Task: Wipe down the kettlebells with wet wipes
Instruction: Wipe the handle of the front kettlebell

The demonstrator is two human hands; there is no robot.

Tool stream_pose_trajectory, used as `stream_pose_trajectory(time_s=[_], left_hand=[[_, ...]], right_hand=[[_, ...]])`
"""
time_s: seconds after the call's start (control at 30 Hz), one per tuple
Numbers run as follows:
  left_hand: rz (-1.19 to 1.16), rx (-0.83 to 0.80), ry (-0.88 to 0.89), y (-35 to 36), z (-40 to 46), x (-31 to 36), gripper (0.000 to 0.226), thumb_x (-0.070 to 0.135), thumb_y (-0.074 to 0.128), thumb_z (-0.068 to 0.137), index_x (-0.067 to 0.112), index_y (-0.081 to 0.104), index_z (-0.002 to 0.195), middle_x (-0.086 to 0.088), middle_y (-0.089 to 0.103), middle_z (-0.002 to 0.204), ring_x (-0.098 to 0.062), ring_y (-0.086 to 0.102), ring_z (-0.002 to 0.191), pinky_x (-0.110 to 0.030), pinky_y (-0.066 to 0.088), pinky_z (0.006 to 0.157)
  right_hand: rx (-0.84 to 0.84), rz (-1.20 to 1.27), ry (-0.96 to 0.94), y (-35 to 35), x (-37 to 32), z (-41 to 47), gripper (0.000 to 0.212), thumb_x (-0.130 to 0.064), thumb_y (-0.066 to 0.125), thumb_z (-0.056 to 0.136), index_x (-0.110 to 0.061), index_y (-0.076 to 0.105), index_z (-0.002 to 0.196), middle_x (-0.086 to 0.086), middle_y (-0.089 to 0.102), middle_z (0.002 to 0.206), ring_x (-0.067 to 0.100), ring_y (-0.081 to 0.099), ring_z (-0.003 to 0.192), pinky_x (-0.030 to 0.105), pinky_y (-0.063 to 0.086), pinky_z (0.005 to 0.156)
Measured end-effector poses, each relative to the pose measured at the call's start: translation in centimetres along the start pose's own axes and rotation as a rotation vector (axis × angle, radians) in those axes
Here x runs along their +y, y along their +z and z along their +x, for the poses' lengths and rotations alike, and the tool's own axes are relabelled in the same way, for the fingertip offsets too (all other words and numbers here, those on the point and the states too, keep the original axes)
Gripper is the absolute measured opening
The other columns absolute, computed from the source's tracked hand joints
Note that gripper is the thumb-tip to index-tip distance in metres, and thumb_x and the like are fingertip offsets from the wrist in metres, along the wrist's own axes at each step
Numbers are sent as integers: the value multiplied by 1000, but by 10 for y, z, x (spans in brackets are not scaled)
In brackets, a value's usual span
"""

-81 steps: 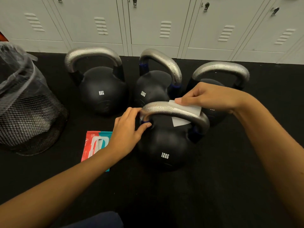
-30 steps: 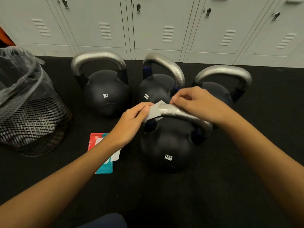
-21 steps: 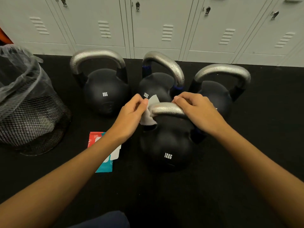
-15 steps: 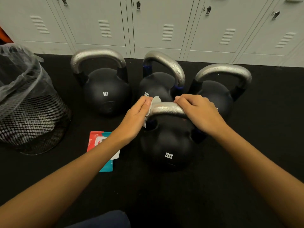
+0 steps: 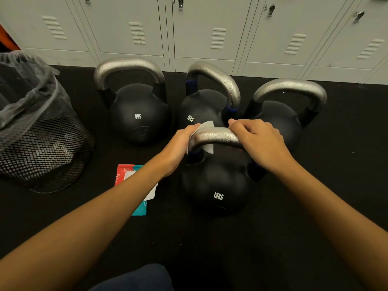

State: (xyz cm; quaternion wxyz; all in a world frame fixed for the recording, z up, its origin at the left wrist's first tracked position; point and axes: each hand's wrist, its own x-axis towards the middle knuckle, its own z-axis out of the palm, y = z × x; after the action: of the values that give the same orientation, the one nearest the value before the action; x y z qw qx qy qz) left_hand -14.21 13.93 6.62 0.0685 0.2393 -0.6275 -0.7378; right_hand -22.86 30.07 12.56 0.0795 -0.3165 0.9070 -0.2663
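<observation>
A black 12KG kettlebell with a silver handle stands nearest to me on the black floor. A white wet wipe is draped around the left end of that handle. My left hand pinches the wipe against the handle's left bend. My right hand grips the handle's right part, fingers curled over it. Behind stand an 8KG kettlebell, a second 12KG kettlebell and a third kettlebell, partly hidden by my right hand.
A red and teal wet wipe pack lies on the floor under my left forearm. A black mesh bin lined with a clear bag stands at the left. Grey lockers run along the back.
The wipe has passed from my right hand to my left, which now holds it at the handle's left end. My right hand has settled into a grip on the handle's right part.
</observation>
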Motion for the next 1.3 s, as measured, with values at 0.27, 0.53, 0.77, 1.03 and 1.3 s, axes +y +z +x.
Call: stream_pose_trajectory(time_s=[0.27,0.53,0.77,1.03,1.3], left_hand=[[-77,-5,-113,-2,0,-1,38,21,40,94,10,68,71,-10,62,75,-21,60,82,-32,46,89],[-108,129,-86,3,-2,-20,39,47,45,92,23,63,116,-11,61,124,-23,55,118,-42,35,111],[-132,135,-127,4,-1,-20,41,23,38,96,19,70,70,-6,66,77,-20,59,89,-40,40,103],[-165,72,-52,2,1,-14,35,23,37,98,19,69,85,3,69,73,-9,63,84,-29,42,95],[-178,196,-186,3,-9,-41,42,51,43,94,22,63,115,-6,58,130,-17,48,125,-34,29,112]], right_hand=[[6,16,-20,1,2,-1,53,-50,35,101,-10,63,82,5,62,72,16,55,72,34,33,69],[12,10,-16,2,3,0,52,-51,36,101,-11,65,84,5,64,75,14,55,73,35,34,70],[12,4,-22,3,4,2,53,-52,35,101,-12,67,87,5,65,77,20,58,76,36,39,73],[18,15,-22,3,4,0,54,-52,36,100,-10,62,81,4,62,73,21,55,74,35,36,71],[23,4,-37,3,5,0,55,-52,34,101,-10,64,83,5,62,74,23,55,76,36,37,69]])
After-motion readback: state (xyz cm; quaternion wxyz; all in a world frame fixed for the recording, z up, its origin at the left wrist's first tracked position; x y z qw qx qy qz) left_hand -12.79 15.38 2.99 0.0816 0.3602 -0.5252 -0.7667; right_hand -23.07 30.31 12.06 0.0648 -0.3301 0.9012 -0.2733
